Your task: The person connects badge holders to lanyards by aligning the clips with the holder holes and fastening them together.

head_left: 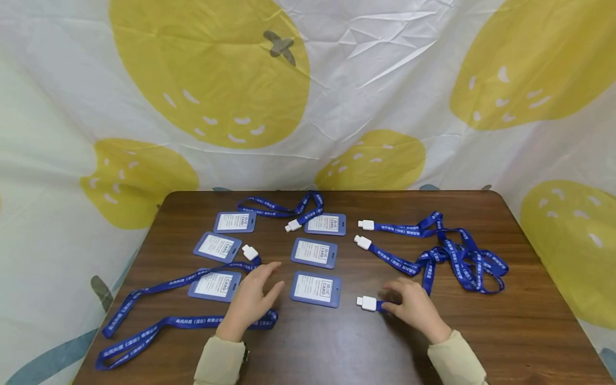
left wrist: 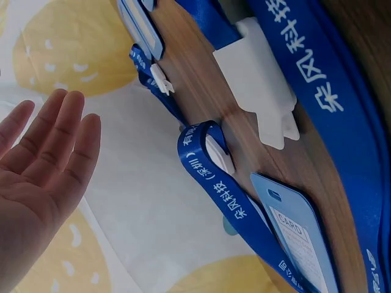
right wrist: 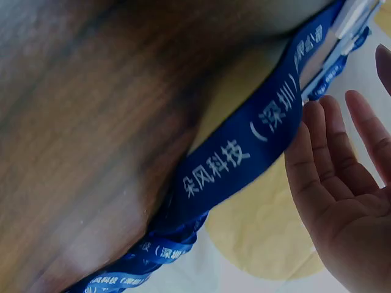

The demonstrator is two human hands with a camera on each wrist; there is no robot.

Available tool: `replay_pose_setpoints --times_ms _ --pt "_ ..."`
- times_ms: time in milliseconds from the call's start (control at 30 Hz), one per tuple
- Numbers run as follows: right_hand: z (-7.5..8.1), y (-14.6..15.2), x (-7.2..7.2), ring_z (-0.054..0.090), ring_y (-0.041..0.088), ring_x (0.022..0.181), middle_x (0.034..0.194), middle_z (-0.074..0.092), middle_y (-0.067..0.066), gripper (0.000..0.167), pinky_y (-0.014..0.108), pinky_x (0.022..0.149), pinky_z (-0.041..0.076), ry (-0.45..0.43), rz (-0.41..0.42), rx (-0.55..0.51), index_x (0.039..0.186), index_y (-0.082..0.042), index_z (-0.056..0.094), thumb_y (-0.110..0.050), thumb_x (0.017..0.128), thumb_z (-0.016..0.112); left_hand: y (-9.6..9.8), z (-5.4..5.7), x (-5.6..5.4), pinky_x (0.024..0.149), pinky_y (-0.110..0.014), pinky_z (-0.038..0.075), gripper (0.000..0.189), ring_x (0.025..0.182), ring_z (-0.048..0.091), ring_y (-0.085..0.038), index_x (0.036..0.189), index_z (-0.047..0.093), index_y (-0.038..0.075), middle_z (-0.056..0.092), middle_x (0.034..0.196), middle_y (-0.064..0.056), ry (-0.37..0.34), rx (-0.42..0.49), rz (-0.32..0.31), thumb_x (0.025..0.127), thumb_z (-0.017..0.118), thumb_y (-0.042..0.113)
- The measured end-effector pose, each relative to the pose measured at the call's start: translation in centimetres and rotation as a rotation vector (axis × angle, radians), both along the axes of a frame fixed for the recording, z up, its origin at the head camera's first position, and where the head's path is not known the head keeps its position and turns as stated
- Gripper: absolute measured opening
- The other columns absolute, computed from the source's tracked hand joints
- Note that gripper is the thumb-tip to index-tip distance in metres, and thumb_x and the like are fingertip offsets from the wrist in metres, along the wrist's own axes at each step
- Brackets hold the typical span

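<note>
My left hand (head_left: 255,302) hovers over the left side of the table with fingers extended, holding nothing. Just beyond its fingertips lies the white clip (head_left: 249,252) of a blue lanyard (head_left: 180,279). A second blue lanyard (head_left: 192,322) passes beneath the left wrist, its end partly hidden. In the left wrist view that hand (left wrist: 46,162) has its palm bare, apart from a white clip (left wrist: 253,79). My right hand (head_left: 414,307) is at the strap behind another white clip (head_left: 368,303). In the right wrist view its loosely bent fingers (right wrist: 299,165) lie right beside the blue strap (right wrist: 238,149).
Blue-framed ID card holders lie in two columns, a left one with a card holder (head_left: 234,222) at its top and a middle one (head_left: 315,289). Another lanyard (head_left: 274,206) lies at the back. Tangled lanyards (head_left: 457,256) cover the right side of the brown table (head_left: 529,331). A patterned cloth (head_left: 375,80) hangs behind.
</note>
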State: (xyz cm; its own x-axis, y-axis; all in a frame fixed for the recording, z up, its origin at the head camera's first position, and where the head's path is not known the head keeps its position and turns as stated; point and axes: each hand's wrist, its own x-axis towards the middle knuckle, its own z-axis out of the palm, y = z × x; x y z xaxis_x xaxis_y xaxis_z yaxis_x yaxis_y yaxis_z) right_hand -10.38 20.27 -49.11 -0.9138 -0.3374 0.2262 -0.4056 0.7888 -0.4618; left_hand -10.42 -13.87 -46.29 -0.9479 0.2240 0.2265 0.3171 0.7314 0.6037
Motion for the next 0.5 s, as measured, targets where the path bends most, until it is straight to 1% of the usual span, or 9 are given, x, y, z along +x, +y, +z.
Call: replay_pose_setpoints --times_ms 167,400,500 --pt "-0.42 -0.27 -0.06 0.057 0.019 0.073 0.081 0.061 0.004 0.033 0.035 0.066 0.048 -0.015 0.014 0.010 0.090 -0.003 0.068 -0.010 0.061 0.081 0.08 0.02 0.09 0.085 -0.041 0.046 0.038 0.100 0.057 -0.025 0.120 0.055 0.003 0.061 0.110 -0.011 -0.002 -0.007 -0.001 0.085 0.063 0.015" --pt "-0.77 -0.69 -0.19 0.056 0.017 0.071 0.081 0.061 0.002 0.033 0.033 0.064 0.047 0.020 0.056 0.022 0.087 -0.005 0.067 -0.012 0.058 0.082 0.09 -0.05 0.26 0.086 -0.042 0.045 0.039 0.102 0.056 -0.026 0.120 0.055 0.003 0.060 0.112 -0.012 -0.001 -0.022 -0.005 0.084 0.064 0.015" --pt "-0.95 -0.86 -0.22 0.054 0.015 0.071 0.080 0.060 0.001 0.034 0.032 0.063 0.046 0.012 0.061 0.038 0.087 -0.007 0.067 -0.015 0.058 0.082 0.06 -0.13 0.29 0.087 -0.042 0.045 0.039 0.102 0.056 -0.027 0.120 0.055 0.003 0.060 0.112 -0.012 -0.001 -0.029 -0.007 0.084 0.064 0.015"
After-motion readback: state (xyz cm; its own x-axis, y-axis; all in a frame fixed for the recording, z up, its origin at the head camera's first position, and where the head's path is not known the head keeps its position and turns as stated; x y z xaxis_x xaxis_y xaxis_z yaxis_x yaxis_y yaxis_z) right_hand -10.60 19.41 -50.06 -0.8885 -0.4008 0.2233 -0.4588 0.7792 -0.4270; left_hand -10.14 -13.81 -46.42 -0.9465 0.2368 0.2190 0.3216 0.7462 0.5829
